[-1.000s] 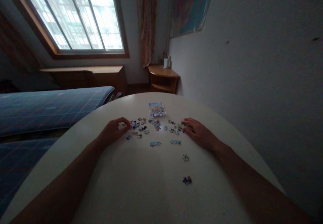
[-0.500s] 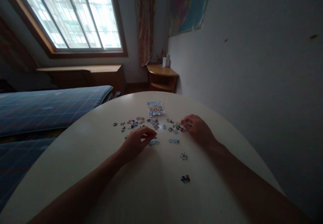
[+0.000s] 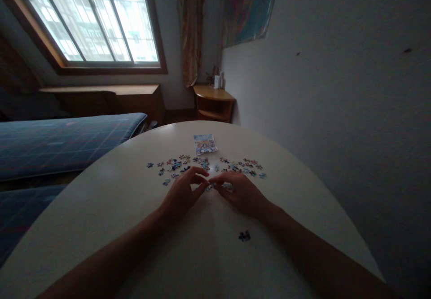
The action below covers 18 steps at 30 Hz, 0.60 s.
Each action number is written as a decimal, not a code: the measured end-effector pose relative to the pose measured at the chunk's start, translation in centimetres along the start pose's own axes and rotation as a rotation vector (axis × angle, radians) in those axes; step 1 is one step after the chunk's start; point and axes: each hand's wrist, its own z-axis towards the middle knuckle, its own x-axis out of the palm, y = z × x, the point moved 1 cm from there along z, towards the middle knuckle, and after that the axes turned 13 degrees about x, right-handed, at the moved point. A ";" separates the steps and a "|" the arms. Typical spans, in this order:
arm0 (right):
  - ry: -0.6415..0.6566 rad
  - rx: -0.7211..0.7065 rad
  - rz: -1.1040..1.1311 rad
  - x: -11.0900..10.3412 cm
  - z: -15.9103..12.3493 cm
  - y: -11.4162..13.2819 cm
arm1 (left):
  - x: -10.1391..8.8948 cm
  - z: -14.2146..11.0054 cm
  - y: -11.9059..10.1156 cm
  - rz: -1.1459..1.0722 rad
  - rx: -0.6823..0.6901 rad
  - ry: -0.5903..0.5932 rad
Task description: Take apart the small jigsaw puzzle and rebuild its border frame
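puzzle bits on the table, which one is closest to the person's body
The lone dark bit, on the near side of the right hand; the other visible bits all lie farther off across the table.

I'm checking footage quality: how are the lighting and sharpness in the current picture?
Head view: window largely washed out, wall dim; head view: small glare spot on the table among the puzzle pieces; head view: those pieces too soft for fine detail.

A head-worn camera looks forward and down across the table [image 3: 198, 258]
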 end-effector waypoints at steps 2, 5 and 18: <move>0.009 0.013 0.003 0.0 0.2 -0.4 | -0.4 -0.1 -0.1 0.208 0.126 0.083; 0.019 0.034 -0.024 0.1 0.2 -0.7 | -0.7 0.0 -0.3 0.381 0.213 0.238; 0.037 -0.024 -0.188 0.6 0.6 -1.0 | -0.7 0.2 0.9 0.364 0.156 0.288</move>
